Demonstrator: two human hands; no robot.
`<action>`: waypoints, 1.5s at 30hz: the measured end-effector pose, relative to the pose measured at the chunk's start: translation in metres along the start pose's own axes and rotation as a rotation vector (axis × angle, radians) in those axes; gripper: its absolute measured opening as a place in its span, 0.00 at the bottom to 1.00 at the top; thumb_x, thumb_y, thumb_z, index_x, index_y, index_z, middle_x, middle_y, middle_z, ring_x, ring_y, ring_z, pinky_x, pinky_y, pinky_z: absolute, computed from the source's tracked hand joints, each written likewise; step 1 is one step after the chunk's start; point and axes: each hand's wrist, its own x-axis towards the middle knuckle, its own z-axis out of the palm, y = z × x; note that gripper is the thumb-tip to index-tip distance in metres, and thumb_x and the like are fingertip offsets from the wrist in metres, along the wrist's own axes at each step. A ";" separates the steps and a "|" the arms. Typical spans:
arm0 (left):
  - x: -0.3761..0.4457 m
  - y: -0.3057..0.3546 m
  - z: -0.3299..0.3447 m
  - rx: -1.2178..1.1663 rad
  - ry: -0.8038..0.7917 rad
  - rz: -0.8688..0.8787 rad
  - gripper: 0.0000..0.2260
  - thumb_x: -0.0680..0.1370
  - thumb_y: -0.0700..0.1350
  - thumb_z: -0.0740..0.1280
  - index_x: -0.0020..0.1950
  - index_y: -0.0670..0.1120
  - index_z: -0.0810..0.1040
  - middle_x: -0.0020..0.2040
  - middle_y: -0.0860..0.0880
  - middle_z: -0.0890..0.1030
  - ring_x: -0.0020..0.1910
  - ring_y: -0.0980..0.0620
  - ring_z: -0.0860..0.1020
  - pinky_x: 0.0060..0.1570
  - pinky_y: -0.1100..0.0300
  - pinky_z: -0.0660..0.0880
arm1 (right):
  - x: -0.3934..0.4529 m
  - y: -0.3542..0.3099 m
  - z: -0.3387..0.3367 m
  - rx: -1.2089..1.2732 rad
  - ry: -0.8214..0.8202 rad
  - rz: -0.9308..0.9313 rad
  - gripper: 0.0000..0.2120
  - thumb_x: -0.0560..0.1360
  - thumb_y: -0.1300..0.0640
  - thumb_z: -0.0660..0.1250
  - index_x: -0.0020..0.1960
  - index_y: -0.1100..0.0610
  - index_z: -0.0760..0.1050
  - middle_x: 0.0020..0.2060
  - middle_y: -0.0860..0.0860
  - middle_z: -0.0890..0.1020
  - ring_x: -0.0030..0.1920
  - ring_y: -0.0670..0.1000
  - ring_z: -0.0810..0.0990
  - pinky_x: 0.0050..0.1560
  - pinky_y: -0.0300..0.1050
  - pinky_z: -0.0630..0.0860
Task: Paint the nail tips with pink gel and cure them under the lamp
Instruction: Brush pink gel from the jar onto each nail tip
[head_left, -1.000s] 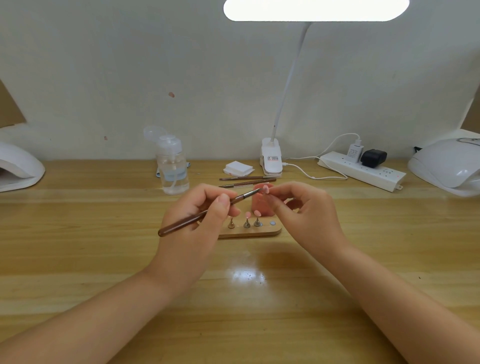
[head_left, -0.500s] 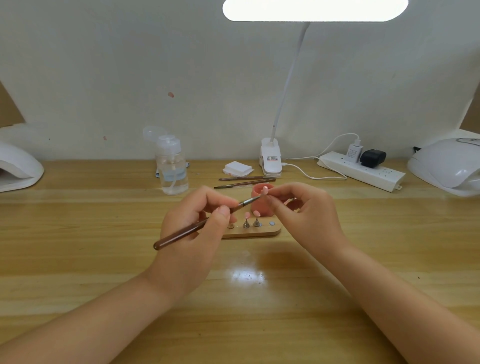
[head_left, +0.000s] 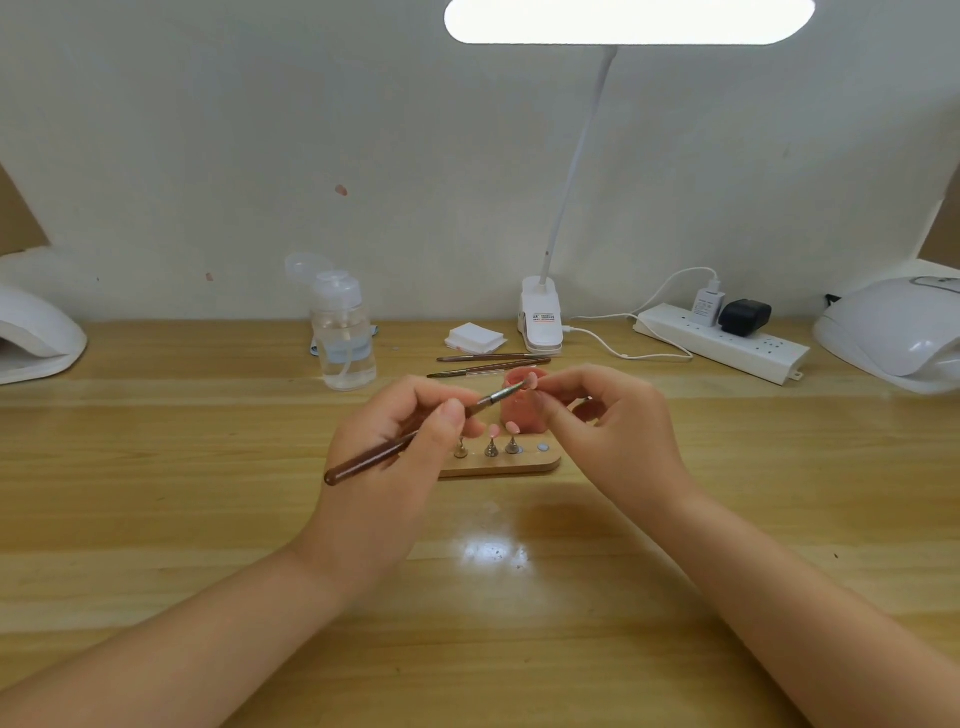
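My left hand (head_left: 395, 447) grips a brown-handled brush (head_left: 415, 439), its bristles touching a small pink nail tip (head_left: 532, 383) that my right hand (head_left: 608, 426) pinches between thumb and fingers. Behind them stands a pink gel pot (head_left: 519, 408), partly hidden. Below it, a wooden holder (head_left: 498, 462) carries small metal stands, two of them topped with pink nail tips (head_left: 503, 428). A white curing lamp (head_left: 898, 332) sits at the far right, another curing lamp (head_left: 31, 338) at the far left.
Two spare brushes (head_left: 488, 364) and a stack of white wipes (head_left: 475, 336) lie behind the pot. A clear pump bottle (head_left: 343, 332), a clip desk lamp (head_left: 543, 317) and a power strip (head_left: 727, 340) with plugs line the wall.
The brush handle has dipped slightly lower on the left while its bristles stay on the held nail tip. Both hands remain in about the same place.
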 end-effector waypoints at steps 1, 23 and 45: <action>0.000 0.000 -0.001 -0.007 -0.004 0.005 0.05 0.76 0.44 0.65 0.46 0.48 0.81 0.39 0.51 0.84 0.41 0.58 0.82 0.42 0.70 0.74 | 0.000 0.001 0.000 -0.005 -0.001 0.012 0.03 0.73 0.62 0.72 0.43 0.56 0.83 0.36 0.39 0.83 0.33 0.35 0.80 0.32 0.30 0.72; 0.009 -0.022 -0.011 -0.002 0.219 -0.067 0.06 0.76 0.47 0.62 0.49 0.52 0.78 0.41 0.55 0.82 0.39 0.60 0.78 0.39 0.72 0.72 | 0.006 0.038 -0.009 -0.406 -0.241 0.338 0.08 0.68 0.46 0.75 0.45 0.46 0.81 0.36 0.45 0.77 0.36 0.41 0.73 0.34 0.35 0.65; 0.032 -0.014 -0.033 0.035 0.297 -0.041 0.06 0.80 0.43 0.63 0.49 0.53 0.78 0.45 0.51 0.82 0.41 0.60 0.78 0.42 0.72 0.72 | 0.024 -0.001 -0.036 -0.181 -0.352 0.198 0.19 0.55 0.46 0.82 0.40 0.54 0.82 0.26 0.47 0.78 0.26 0.40 0.72 0.30 0.33 0.68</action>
